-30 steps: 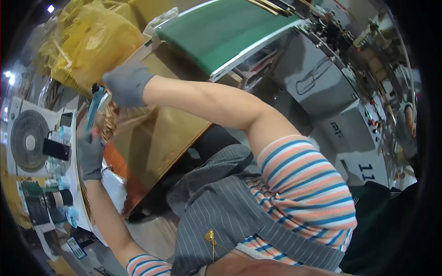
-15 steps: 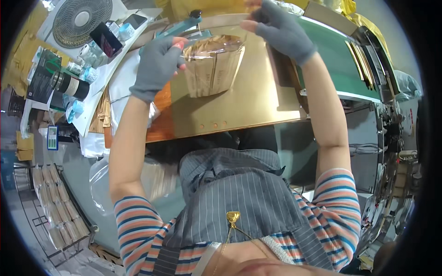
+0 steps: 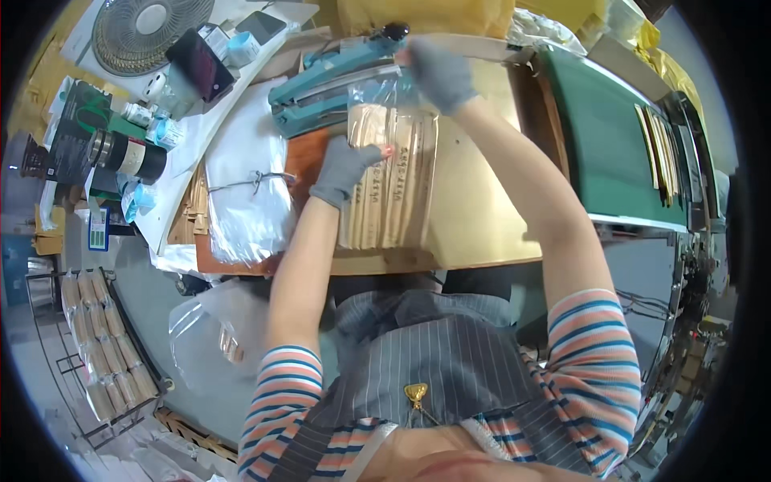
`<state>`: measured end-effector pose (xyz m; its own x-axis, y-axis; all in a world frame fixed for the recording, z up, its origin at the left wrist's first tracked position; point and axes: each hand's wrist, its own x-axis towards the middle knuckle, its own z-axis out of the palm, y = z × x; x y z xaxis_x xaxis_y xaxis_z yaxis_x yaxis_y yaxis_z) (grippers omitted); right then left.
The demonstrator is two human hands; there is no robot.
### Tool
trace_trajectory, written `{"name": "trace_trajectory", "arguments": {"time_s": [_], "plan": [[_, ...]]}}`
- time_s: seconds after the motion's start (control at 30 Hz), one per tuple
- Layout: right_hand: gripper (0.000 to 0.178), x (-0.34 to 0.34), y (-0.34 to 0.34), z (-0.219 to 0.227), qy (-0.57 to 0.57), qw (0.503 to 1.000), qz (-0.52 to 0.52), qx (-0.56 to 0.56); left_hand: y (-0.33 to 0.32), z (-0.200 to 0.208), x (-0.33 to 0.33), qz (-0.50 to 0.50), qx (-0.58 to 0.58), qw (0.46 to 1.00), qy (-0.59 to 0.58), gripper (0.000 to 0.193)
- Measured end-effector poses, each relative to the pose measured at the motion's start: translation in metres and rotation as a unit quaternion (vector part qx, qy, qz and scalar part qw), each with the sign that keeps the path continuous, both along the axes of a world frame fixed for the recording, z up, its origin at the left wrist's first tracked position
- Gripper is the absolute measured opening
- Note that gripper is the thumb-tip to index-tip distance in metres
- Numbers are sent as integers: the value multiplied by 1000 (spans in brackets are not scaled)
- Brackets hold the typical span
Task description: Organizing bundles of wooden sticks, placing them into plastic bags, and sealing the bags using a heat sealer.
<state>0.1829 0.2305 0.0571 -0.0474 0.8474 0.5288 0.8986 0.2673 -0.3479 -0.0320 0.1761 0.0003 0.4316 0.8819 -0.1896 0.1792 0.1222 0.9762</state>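
Note:
A clear plastic bag of narrow brown paper packets [image 3: 393, 193] lies flat on the table's gold-coloured board. My gloved left hand [image 3: 345, 170] grips its left side, thumb across the top and the other fingers mostly hidden. The bag's loose clear end reaches up to the teal bag sealer [image 3: 313, 96], whose long arm is raised; whether the film lies between its jaws, I cannot tell. My gloved right hand [image 3: 440, 76] is smeared by motion beside the black knob [image 3: 394, 32] on the sealer's arm. Its fingers are too blurred to read.
Left of the bag lies a stack of clear plastic bags [image 3: 249, 193] tied with a dark cord. A white side table holds a fan [image 3: 148, 24], a phone [image 3: 201, 64] and a black cylinder [image 3: 132, 154]. At right is a green board [image 3: 602, 136]; packed bags fill a rack [image 3: 108, 345] at lower left.
The bag has gone from upright in my left hand to flat on the board, nearer the sealer. My left hand has moved right and down onto it; my right hand has moved left and slightly down, beside the knob.

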Motion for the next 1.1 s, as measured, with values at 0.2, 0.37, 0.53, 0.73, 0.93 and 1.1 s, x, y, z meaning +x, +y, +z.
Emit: {"name": "trace_trajectory", "arguments": {"time_s": [0.2, 0.37, 0.53, 0.73, 0.93, 1.1], "plan": [[36, -50, 53, 77, 31, 998, -11, -47, 58, -33, -18, 104, -87, 985, -105, 40], [39, -25, 61, 47, -60, 979, -32, -193, 83, -32, -29, 90, -234, 943, -220, 25], [23, -25, 73, -23, -4, 978, -42, -203, 76, -40, -45, 99, -263, 942, -182, 47], [23, -17, 73, -35, 68, 985, -91, -130, 83, -44, -42, 107, -248, 956, -118, 59], [53, 34, 46, -28, 263, 938, 10, -226, 69, -21, -60, 114, -299, 945, -70, 61], [25, 272, -133, 20, -14, 938, -321, -132, 33, -8, -129, 176, 131, 928, 302, 59]]}}
